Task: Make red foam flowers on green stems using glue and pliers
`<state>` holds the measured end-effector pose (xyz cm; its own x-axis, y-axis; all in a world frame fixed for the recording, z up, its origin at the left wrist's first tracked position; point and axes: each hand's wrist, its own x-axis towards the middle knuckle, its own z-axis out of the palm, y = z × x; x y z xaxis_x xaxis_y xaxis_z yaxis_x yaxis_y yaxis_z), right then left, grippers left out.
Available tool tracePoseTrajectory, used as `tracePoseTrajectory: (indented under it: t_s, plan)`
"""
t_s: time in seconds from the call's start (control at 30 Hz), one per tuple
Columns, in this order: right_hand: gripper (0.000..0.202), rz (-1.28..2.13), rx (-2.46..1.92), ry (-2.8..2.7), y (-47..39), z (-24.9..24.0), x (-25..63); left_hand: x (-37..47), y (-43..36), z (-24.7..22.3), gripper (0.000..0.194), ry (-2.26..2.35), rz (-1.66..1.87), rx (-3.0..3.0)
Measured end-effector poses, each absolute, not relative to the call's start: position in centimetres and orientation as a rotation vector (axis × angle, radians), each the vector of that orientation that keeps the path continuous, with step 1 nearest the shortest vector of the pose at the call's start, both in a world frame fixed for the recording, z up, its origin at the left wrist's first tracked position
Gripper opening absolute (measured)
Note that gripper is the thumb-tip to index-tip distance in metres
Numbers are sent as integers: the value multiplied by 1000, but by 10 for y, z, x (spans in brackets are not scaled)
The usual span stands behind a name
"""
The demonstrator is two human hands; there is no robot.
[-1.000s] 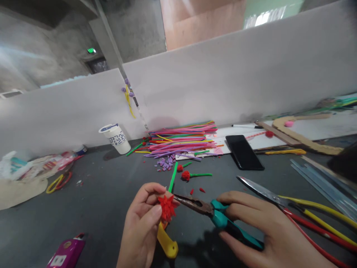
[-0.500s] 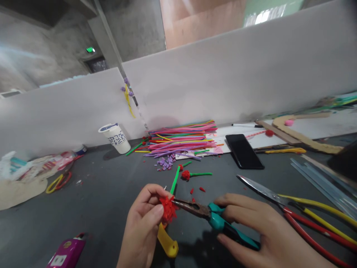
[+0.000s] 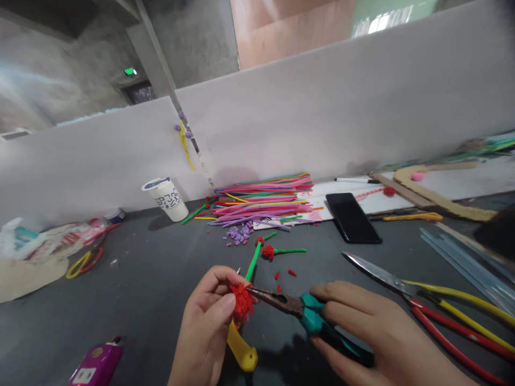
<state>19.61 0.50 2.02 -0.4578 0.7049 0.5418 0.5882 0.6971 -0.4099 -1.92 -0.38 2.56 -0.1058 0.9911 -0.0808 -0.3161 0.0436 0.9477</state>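
Between the thumb and fingers of my left hand (image 3: 211,321) is a spiky red flower head (image 3: 243,303) with a green stem (image 3: 253,261) pointing up and away. My right hand (image 3: 370,321) grips teal-handled needle-nose pliers (image 3: 287,302), whose tips touch the upper right side of the flower head. Below the flower, a yellow handle (image 3: 242,348) shows, partly hidden by my left hand. Past the pliers lie a finished-looking red flower (image 3: 268,252) on a green stem and a few small red pieces (image 3: 292,273).
Large scissors (image 3: 406,288) lie at the right, near a black phone (image 3: 354,218). Behind are colourful fuzzy sticks (image 3: 261,201), purple bits (image 3: 238,235) and a white cup (image 3: 166,199). A purple box (image 3: 96,364) and smaller scissors (image 3: 84,262) sit at the left.
The fingers of my right hand and the plier handles have shifted very slightly down and to the left. My left hand still holds the flower in nearly the same place.
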Motion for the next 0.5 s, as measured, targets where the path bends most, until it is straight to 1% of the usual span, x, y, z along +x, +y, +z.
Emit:
tracePoseTrajectory:
  t_s: [0.3,0.5]
  plan:
    - [15,77,-965,-2244,1,11,196,-20,-3,24,21,1096,1380,869]
    - [12,165,-1004,-2145,3,17,197,-19,-5,29,19,1086,1397,850]
